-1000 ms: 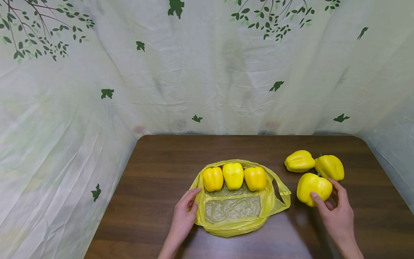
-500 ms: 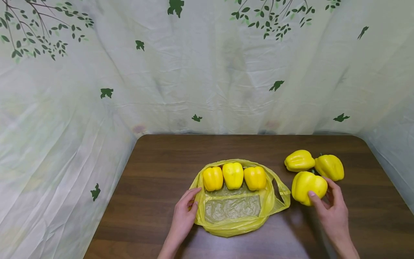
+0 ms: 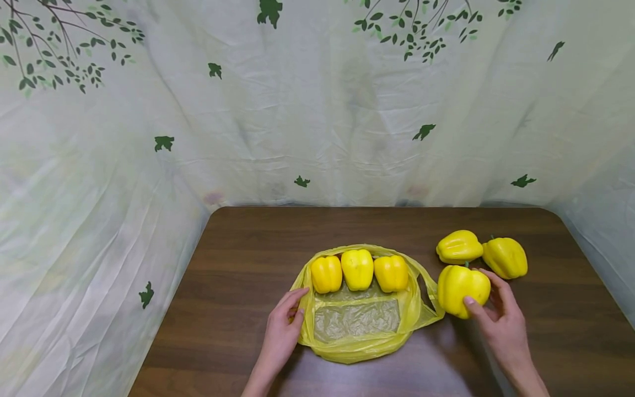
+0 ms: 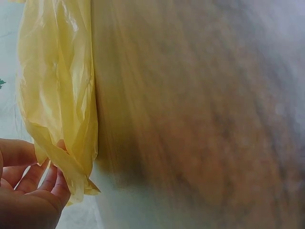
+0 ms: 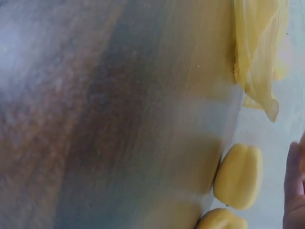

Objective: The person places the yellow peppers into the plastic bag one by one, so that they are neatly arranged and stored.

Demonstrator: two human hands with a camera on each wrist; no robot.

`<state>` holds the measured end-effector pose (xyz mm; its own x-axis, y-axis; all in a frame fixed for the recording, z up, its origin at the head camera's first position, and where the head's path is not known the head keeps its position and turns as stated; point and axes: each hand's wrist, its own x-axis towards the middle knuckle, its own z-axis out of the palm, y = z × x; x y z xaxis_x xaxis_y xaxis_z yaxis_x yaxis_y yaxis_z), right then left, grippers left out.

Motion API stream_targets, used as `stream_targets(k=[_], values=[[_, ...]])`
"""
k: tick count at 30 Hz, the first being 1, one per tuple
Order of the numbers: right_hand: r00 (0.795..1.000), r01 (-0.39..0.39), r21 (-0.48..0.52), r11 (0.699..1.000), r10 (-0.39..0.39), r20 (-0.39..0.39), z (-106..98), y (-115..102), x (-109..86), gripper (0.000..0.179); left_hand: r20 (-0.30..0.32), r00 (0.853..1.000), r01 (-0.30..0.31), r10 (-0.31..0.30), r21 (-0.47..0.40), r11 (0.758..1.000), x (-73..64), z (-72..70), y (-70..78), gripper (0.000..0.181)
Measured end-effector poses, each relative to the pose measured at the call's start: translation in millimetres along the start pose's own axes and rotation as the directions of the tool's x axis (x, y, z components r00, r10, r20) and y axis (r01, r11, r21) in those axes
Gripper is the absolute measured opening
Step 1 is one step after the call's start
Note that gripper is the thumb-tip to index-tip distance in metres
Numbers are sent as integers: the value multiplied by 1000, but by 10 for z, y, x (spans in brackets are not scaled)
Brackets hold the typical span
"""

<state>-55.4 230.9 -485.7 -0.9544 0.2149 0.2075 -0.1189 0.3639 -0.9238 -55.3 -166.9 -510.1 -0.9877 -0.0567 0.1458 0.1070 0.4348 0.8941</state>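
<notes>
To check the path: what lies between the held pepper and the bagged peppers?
The bag's handle and right rim lie there, in the head view.

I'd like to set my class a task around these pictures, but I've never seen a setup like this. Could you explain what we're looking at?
There is no machine arm here: a person works with two bare hands. The wide picture comes from a camera worn on the head, looking forward and down. The other two come from cameras worn on the wrists, each aimed at that hand's work, so the scene looks tilted there.

On the brown table lies an open yellow bag, with three peppers in a row along its far side. Two more peppers lie on the table, to the right of the bag. The left hand holds the bag's left edge. The right hand holds a sixth pepper near the bag's right side.
</notes>
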Motion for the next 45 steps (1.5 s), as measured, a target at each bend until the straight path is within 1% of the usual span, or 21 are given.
stream_targets(k=[4, 10, 14, 19, 23, 28, 35, 45], values=[[996, 47, 10, 999, -48, 75, 7, 5, 7, 63, 1, 1000, 7, -7, -3, 1000, -3, 0, 3, 44], [985, 74, 41, 996, -80, 151, 35, -15, 12, 64, 1, 1000, 12, -12, -3, 1000, -1, 0, 5, 44], [978, 92, 66, 994, -103, 179, 34, -10, 20, 65, 0, 1000, 10, -10, 3, 1000, 0, -3, 3, 45], [973, 84, 75, 994, -98, 210, 36, -26, 30, 66, -4, 1000, -11, 11, 3, 1000, 0, -5, -10, 46], [966, 98, 103, 990, -119, 229, 43, -23, 40, 68, -6, 1000, -21, 21, 2, 1000, 1, -6, -12, 45], [951, 123, 133, 983, -155, 268, 56, -24, 51, 70, -3, 1000, -8, 8, 0, 1000, 2, -7, 3, 44], [930, 119, 182, 976, -174, 324, 84, -61, 64, 74, 0, 1000, 11, -11, 7, 1000, 0, -9, 17, 44], [911, 141, 178, 974, -198, 361, 146, -92, 92, 72, 0, 1000, 6, -6, 2, 1000, -1, -13, 21, 44]])
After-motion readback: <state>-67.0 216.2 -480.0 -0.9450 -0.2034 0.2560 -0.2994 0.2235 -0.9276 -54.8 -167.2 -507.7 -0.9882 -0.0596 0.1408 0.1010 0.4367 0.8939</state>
